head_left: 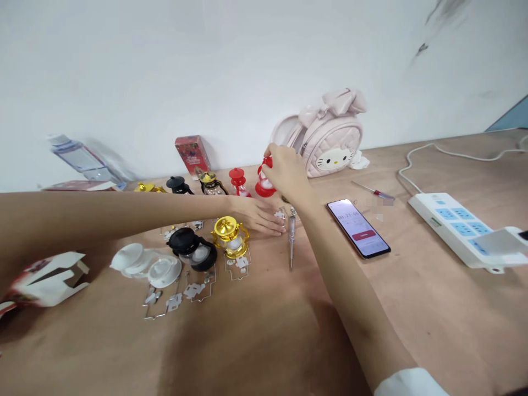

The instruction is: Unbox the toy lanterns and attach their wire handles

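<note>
My right hand (289, 168) grips a small red lantern (264, 187) by its top, at the back of the table. Flat and low, my left hand (258, 215) stretches its fingers toward small metal parts (280, 213); whether it touches them I cannot tell. A second red lantern (237, 181) stands just behind my left hand. In front of that hand is a gold lantern (231, 237), with a black lantern (192, 250) and a white lantern (144, 265) further left. Bent wires and metal plates (174, 302) lie before them. A clear-handled screwdriver (291, 239) lies below my right wrist.
A pink bag (336, 137) and a red box (192, 154) stand against the wall. To the right lie a phone (358, 228), another screwdriver (375, 192) and a power strip (457, 225). An opened carton (53, 280) and a plastic bottle (80, 157) are at left.
</note>
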`<state>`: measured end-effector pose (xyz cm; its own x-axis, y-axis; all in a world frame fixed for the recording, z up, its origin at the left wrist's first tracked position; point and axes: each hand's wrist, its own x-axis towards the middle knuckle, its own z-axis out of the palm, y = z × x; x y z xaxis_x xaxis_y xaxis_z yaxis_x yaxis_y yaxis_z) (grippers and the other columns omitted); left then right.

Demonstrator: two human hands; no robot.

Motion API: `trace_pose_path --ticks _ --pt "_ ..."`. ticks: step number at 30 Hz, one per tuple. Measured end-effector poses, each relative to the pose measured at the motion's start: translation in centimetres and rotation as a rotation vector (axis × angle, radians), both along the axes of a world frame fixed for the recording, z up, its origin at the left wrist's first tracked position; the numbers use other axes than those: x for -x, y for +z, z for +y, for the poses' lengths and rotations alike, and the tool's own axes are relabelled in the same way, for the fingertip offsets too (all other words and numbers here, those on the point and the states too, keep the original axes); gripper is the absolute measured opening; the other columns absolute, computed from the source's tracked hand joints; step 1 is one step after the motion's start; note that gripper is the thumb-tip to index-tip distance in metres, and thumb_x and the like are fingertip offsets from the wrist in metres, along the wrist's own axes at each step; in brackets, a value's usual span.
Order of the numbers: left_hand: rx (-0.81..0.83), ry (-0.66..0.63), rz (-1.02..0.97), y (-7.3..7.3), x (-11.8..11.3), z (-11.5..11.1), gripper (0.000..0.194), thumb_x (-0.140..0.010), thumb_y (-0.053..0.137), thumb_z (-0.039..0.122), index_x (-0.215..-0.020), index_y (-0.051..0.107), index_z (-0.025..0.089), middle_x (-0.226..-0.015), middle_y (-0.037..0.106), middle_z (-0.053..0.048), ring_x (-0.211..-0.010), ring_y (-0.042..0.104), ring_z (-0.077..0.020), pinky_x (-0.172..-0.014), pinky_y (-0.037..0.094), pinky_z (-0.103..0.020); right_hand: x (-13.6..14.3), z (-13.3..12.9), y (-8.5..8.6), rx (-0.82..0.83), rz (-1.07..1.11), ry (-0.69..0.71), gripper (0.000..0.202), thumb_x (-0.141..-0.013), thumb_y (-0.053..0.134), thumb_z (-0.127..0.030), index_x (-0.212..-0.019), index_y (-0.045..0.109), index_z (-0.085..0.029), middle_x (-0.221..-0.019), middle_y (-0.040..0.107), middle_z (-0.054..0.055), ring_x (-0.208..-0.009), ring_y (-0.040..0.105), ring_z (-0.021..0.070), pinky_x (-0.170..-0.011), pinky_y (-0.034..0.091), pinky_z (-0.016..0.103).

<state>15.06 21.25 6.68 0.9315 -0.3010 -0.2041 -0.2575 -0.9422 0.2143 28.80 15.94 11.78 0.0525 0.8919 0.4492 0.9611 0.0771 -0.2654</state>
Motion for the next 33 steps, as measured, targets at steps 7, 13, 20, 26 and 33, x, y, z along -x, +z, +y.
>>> trace_pose_path --ticks 7,13,20,26,33 --pt "0.006 0.076 0.094 0.4 -0.2 0.6 0.056 -0.086 0.035 0.011 -0.131 0.051 0.04 -0.142 0.048 0.007 -0.136 0.036 -0.0128 -0.12 0.024 -0.032 -0.1 0.0 0.0 -0.016 0.001 0.015 0.031 -0.084 0.037 -0.009 -0.107 0.057 -0.014 -0.105 0.063 0.015 -0.1 0.056 0.0289 -0.08 0.042 0.04" --pt "-0.036 0.093 0.107 0.3 0.1 1.6 0.055 -0.084 0.035 0.014 -0.131 0.051 0.036 -0.143 0.047 0.006 -0.137 0.035 -0.0125 -0.12 0.02 -0.029 0.1 0.3 -0.3 -0.008 -0.018 0.016 0.03 -0.084 0.037 -0.011 -0.106 0.057 -0.015 -0.105 0.063 0.014 -0.1 0.057 0.029 -0.08 0.042 0.04" --pt "-0.104 0.154 0.093 0.0 0.5 1.9 0.055 -0.086 0.034 0.009 -0.132 0.051 0.033 -0.142 0.048 0.002 -0.139 0.032 -0.0144 -0.121 0.015 -0.037 0.3 0.9 -1.3 0.046 -0.043 0.079 0.03 -0.084 0.04 -0.013 -0.109 0.056 -0.015 -0.107 0.063 0.015 -0.098 0.058 0.0286 -0.08 0.043 0.038" --pt "-0.095 0.191 0.041 0.3 0.7 1.4 0.054 -0.082 0.039 0.005 -0.125 0.057 0.03 -0.139 0.052 -0.002 -0.135 0.04 -0.0168 -0.119 0.022 -0.039 0.2 1.8 -2.5 0.095 -0.115 0.165 0.028 -0.089 0.041 -0.017 -0.112 0.056 -0.013 -0.108 0.063 0.015 -0.097 0.06 0.0282 -0.078 0.043 0.036" --pt "-0.051 0.219 0.007 0.3 0.7 1.2 0.051 -0.082 0.04 0.005 -0.121 0.061 0.033 -0.135 0.056 0.0 -0.132 0.044 -0.016 -0.117 0.028 -0.036 -0.2 2.2 -2.9 0.073 -0.118 0.138 0.027 -0.091 0.042 -0.019 -0.112 0.057 -0.014 -0.108 0.063 0.014 -0.096 0.06 0.0278 -0.079 0.042 0.036"
